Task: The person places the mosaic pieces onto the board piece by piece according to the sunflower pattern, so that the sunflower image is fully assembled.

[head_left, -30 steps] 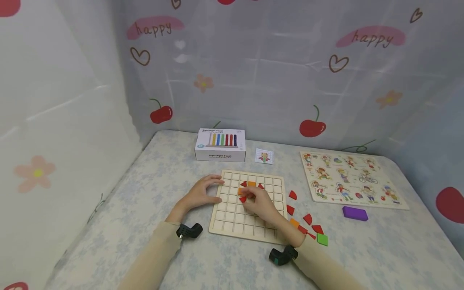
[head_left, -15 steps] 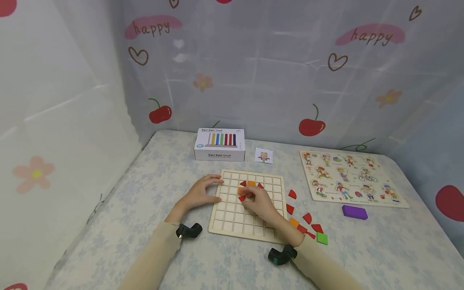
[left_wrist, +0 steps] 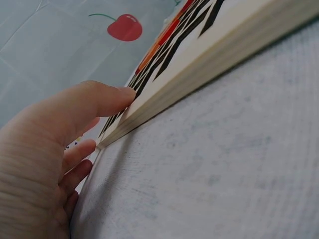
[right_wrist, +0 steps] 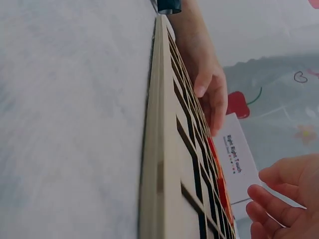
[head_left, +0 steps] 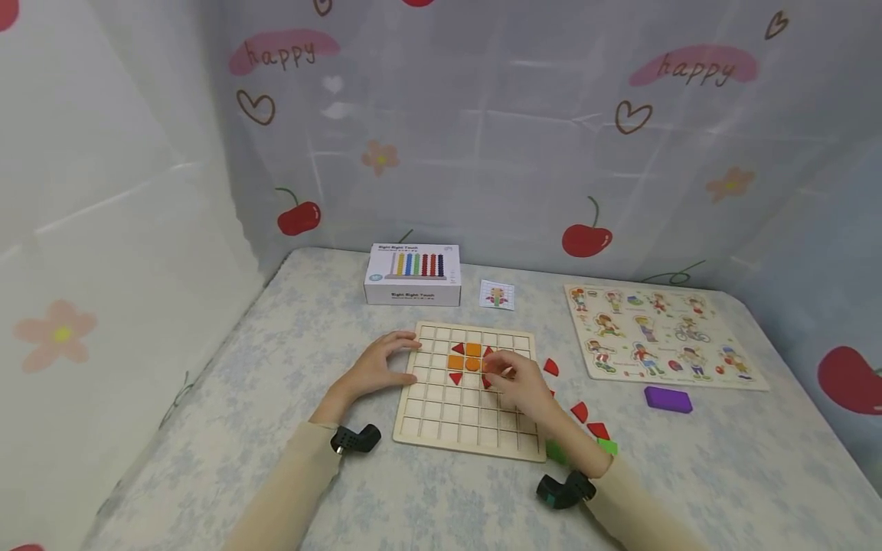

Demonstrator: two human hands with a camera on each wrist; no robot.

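Observation:
A wooden grid board (head_left: 441, 413) lies on the patterned cloth. In its upper middle sit several orange tiles (head_left: 456, 362), among them an orange round (head_left: 472, 365), with red pieces (head_left: 458, 348) at the corners around them. My left hand (head_left: 375, 367) steadies the board's left edge, thumb on the rim and fingers spread along it, as the left wrist view also shows. Over the right part of the tiles is my right hand (head_left: 517, 380), fingertips close above the pattern and covering some of it. In the right wrist view its fingers (right_wrist: 271, 204) are loosely bent, with nothing visible between them.
Loose red pieces (head_left: 579, 412) and green pieces (head_left: 607, 445) lie right of the board, partly behind the right forearm. Farther out are a purple block (head_left: 668, 399) and a picture puzzle board (head_left: 664, 337). Behind stand a white box (head_left: 413, 295) and a pattern card (head_left: 497, 295).
My right hand has shifted right across the board, uncovering the orange round. A green piece now shows by the right forearm, which hides the loose orange piece. The left hand stays at the edge.

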